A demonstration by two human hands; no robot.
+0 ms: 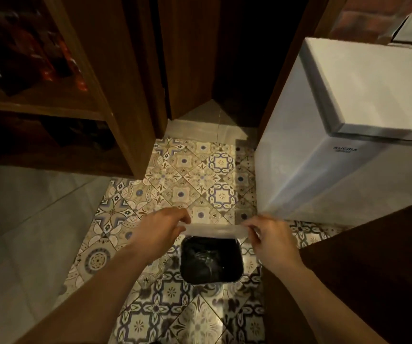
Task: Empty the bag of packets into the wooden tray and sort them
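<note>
Both hands hold a thin, flat, translucent plastic bag (215, 230) stretched level between them, over the far rim of a bin. My left hand (160, 232) pinches the bag's left end and my right hand (269, 240) pinches its right end. The bag looks flattened, with no packets visible in it. Directly below stands a small bin (211, 260) lined with a black liner, with crumpled clear plastic inside. No wooden tray and no packets are in view.
The bin stands on patterned floor tiles (187, 180). A white chest freezer (349, 135) is at the right, a dark wooden shelf unit (51, 95) with red packages at the left, a dark wooden counter edge (373, 256) at the lower right, and a wooden door (190, 53) ahead.
</note>
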